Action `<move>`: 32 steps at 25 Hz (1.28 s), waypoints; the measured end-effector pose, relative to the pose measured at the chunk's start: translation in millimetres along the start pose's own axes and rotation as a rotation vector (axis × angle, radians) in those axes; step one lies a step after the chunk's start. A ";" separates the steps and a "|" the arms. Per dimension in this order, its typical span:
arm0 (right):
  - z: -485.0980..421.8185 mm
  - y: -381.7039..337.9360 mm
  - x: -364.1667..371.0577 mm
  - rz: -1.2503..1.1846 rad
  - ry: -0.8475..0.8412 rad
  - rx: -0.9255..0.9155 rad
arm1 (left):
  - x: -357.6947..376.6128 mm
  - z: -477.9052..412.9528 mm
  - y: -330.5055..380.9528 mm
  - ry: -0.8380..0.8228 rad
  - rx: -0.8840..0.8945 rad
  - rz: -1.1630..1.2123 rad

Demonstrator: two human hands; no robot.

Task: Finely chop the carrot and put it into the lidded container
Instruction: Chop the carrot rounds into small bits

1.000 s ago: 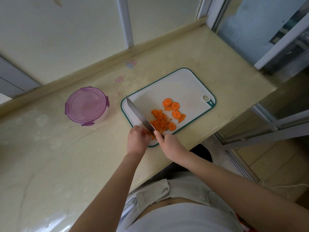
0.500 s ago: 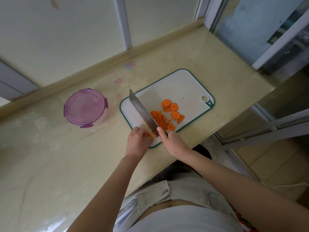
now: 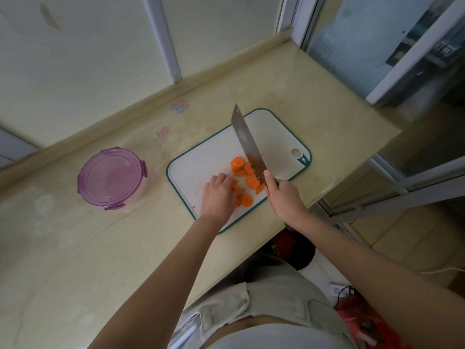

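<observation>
Orange carrot slices [image 3: 237,164] lie on a white cutting board with a green rim [image 3: 276,137]. My left hand [image 3: 218,195] is curled over the heap of chopped carrot bits [image 3: 235,188] at the board's near side, hiding most of it. My right hand [image 3: 283,197] grips the handle of a cleaver [image 3: 245,142], whose blade is lifted and points away over the slices. The round container with a purple lid [image 3: 112,177] stands closed on the counter left of the board.
The beige counter [image 3: 75,248] ends in a front edge just right of the board. A wall and window frame run along the back. Floor, a red item and cables show below on the right.
The cleaver swung from the left of the chopped pile over to the right and rose. My left hand slid forward onto the chopped bits.
</observation>
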State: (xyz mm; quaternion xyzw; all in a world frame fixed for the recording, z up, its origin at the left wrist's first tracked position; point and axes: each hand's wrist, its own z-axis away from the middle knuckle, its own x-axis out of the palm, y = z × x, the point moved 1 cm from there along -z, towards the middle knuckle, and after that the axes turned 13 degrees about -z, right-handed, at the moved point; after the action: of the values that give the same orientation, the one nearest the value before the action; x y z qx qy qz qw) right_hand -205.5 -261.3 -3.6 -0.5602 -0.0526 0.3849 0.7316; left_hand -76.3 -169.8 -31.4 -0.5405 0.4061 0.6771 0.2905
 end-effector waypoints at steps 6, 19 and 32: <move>-17.2 5.4 -16.8 -0.089 0.090 0.092 | 8.3 -36.3 36.4 -0.157 0.085 -0.104; -18.2 4.5 -20.3 -0.103 0.055 0.087 | 10.4 -51.1 56.4 -0.335 0.100 -0.115; -13.3 11.4 -18.3 -0.129 0.046 0.106 | 7.5 -21.4 31.9 -0.247 0.308 -0.129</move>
State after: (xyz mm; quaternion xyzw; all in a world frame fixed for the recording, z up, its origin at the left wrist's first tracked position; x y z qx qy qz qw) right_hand -217.3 -282.1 -11.8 -0.5249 -0.0513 0.3260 0.7846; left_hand -94.0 -204.6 -33.0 -0.4275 0.4308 0.6480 0.4602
